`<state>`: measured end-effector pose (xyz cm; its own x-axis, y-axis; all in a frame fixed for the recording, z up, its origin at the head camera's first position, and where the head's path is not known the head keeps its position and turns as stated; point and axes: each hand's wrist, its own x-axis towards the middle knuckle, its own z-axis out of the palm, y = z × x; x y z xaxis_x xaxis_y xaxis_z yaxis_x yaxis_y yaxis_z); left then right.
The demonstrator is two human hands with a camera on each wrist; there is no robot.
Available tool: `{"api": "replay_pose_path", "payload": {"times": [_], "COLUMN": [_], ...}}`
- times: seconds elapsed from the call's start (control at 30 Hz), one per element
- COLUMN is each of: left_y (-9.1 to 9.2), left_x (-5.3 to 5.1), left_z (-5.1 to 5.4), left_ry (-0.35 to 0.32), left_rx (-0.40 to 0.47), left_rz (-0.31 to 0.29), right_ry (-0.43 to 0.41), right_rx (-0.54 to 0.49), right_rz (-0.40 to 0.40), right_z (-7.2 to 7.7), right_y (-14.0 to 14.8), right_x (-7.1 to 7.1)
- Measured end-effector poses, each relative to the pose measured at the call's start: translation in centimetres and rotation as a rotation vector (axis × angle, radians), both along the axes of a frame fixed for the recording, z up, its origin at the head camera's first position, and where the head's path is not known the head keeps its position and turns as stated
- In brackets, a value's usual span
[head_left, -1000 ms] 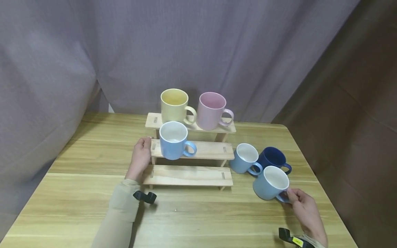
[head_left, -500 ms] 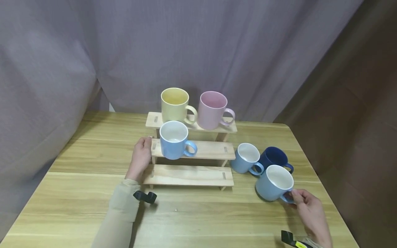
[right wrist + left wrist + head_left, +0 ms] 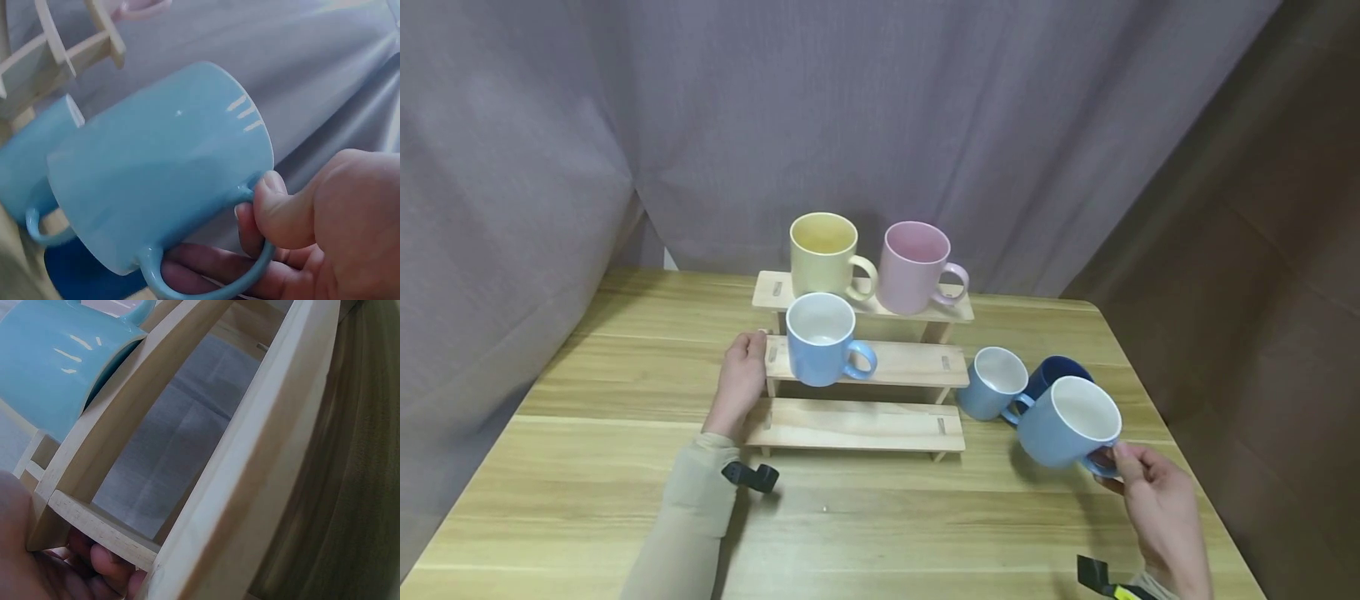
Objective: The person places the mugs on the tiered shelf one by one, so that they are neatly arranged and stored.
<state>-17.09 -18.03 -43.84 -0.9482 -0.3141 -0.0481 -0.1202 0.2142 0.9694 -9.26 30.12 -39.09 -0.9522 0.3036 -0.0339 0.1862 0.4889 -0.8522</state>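
Note:
My right hand (image 3: 1161, 504) grips a light blue mug (image 3: 169, 162) by its handle, the thumb pressing on top and fingers through the loop. The mug is off the table, tilted a little, with its white inside showing. At the left end of a three-step wooden rack (image 3: 857, 425), my left hand (image 3: 739, 385) holds the side of the middle step; in the left wrist view its fingers (image 3: 109, 565) curl under the side piece. Another light blue mug (image 3: 816, 354) stands on the middle step. A yellow mug (image 3: 816, 271) and a pink mug (image 3: 904, 279) stand on the top step.
Right of the rack, one more light blue mug (image 3: 988, 393) stands on the wooden table (image 3: 625, 508). Beside it is a dark blue mug (image 3: 1047, 375), partly hidden behind the held mug. Grey curtain (image 3: 850, 108) hangs behind the table, and a brown curtain (image 3: 1262, 250) at the right.
My right hand first shifted the light blue mug slightly right, then raised it off the table, so it covers more of the dark blue mug. The left hand and rack stay put.

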Motion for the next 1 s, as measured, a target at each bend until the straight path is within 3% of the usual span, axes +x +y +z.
{"api": "replay_pose_path", "payload": {"times": [0.27,0.73,1.0], "left_y": [0.0,0.0,0.0], "left_x": [0.0,0.0,0.0], "left_z": [-0.3,0.1,0.2], "left_ry": [0.01,-0.006,0.002], "left_rx": [0.007,-0.003,-0.013], "left_rz": [-0.003,-0.012,-0.012], "right_ry": [0.084,0.15,0.151], "right_rx": [-0.146,-0.104,-0.075], "right_rz": [-0.006,-0.015,0.052], "right_z": [1.1,2.1,2.4], "right_y": [-1.9,-6.2,-8.2], "right_x": [-0.7,-2.3,-2.7]}}
